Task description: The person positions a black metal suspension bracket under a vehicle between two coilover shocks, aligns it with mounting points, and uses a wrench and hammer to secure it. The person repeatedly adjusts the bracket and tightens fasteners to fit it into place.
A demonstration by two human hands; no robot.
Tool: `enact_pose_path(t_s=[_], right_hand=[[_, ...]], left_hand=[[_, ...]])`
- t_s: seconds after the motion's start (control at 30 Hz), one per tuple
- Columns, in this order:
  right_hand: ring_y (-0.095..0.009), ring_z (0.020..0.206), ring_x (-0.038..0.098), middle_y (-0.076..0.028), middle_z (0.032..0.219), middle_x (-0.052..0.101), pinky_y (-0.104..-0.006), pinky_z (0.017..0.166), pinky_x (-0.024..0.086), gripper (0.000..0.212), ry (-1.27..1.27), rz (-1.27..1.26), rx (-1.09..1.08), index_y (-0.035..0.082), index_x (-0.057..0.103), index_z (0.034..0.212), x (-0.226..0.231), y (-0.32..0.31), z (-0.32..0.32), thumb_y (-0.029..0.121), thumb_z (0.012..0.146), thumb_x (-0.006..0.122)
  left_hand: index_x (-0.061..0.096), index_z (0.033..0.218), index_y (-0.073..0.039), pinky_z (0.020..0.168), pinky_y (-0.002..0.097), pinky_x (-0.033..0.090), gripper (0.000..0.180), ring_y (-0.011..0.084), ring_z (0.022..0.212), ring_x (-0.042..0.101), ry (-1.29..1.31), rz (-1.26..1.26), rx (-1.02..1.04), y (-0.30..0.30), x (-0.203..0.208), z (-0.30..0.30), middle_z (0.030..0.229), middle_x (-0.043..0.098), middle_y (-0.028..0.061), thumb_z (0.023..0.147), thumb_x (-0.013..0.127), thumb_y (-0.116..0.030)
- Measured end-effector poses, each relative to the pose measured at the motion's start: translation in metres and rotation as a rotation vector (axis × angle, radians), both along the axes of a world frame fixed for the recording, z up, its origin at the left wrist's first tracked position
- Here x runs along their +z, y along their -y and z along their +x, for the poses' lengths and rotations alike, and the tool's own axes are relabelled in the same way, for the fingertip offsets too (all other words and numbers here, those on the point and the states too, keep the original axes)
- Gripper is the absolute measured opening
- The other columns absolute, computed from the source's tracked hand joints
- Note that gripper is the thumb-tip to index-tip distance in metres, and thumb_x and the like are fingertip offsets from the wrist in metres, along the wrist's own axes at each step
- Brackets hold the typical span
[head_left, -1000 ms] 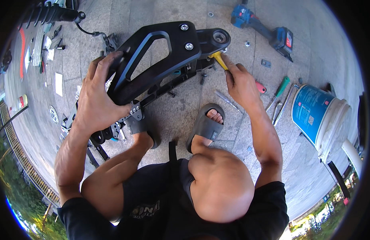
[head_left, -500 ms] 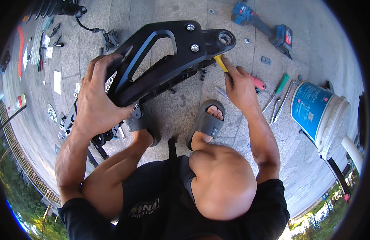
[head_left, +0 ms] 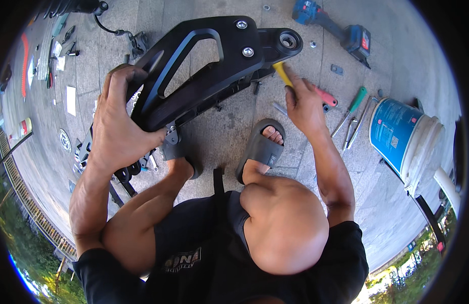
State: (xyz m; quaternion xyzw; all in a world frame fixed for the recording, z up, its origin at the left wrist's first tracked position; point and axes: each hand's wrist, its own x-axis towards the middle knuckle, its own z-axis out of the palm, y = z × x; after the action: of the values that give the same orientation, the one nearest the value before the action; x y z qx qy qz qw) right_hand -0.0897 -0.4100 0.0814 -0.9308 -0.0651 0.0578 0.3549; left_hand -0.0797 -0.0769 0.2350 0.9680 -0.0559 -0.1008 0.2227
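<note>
Left hand [head_left: 115, 126]: fingers wrapped around the black frame [head_left: 204, 66], steadying it.
Right hand [head_left: 305, 104]: pinching a yellow tool [head_left: 282, 74] against the frame's end.
Room: bare paving beyond the blue bucket [head_left: 404, 139].

A: Which containers carry labels?

B: 1 white bucket [head_left: 414, 144] lies on its side at the right, on the paving. A blue label [head_left: 391, 134] wraps its wall, with a small white square patch on it.

A: Any other packaging or paper?

B: Upper left, flat white paper pieces [head_left: 71, 100] lie on the paving; a small red-and-white can [head_left: 23, 126] lies near the left rim. No screens are visible.
</note>
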Motion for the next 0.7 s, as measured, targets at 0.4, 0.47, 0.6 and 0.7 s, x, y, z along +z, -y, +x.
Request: enact_pose_path(t_s=[0.4, 0.47, 0.6, 0.7], right_hand=[[-0.043, 0.095, 0.063, -0.023, 0.108, 0.063, -0.0476, 0.08, 0.052, 0.056, 0.102, 0.069, -0.006, 0.015, 0.054, 0.137, -0.005, -0.001, -0.011, -0.002, 0.084, 0.059], [-0.043, 0.097, 0.063, -0.023, 0.109, 0.063, -0.0472, 0.082, 0.052, 0.056, 0.014, 0.049, -0.006, 0.015, 0.054, 0.137, -0.005, -0.001, -0.011, -0.001, 0.084, 0.059], [-0.044, 0.098, 0.062, -0.024, 0.11, 0.063, -0.0472, 0.084, 0.052, 0.056, 0.086, 0.105, -0.029, 0.015, 0.054, 0.138, -0.006, -0.001, -0.017, 0.0, 0.085, 0.059], [-0.043, 0.097, 0.063, -0.026, 0.111, 0.063, -0.0468, 0.083, 0.052, 0.055, -0.026, 0.04, 0.027, 0.013, 0.053, 0.139, -0.015, 0.003, -0.014, 0.0, 0.085, 0.058]], left_hand=[[0.049, 0.117, -0.002, 0.098, 0.0407, 0.045, 0.074, 0.0331, 0.111, 0.058, 0.013, -0.002, -0.022, 0.0, 0.003, -0.006, 0.118, 0.053, 0.017, 0.05, 0.08, -0.008], [0.047, 0.114, -0.002, 0.101, 0.0374, 0.044, 0.071, 0.0309, 0.111, 0.057, 0.013, -0.013, -0.003, 0.0, 0.004, -0.006, 0.12, 0.052, 0.0169, 0.05, 0.078, -0.006], [0.047, 0.113, -0.002, 0.098, 0.0371, 0.045, 0.07, 0.0307, 0.111, 0.057, 0.006, -0.045, -0.018, 0.001, 0.004, -0.006, 0.121, 0.052, 0.017, 0.05, 0.078, -0.006], [0.047, 0.113, -0.002, 0.097, 0.0369, 0.046, 0.07, 0.0306, 0.109, 0.057, 0.017, 0.027, -0.034, 0.002, 0.004, -0.006, 0.121, 0.052, 0.0168, 0.05, 0.078, -0.006]])
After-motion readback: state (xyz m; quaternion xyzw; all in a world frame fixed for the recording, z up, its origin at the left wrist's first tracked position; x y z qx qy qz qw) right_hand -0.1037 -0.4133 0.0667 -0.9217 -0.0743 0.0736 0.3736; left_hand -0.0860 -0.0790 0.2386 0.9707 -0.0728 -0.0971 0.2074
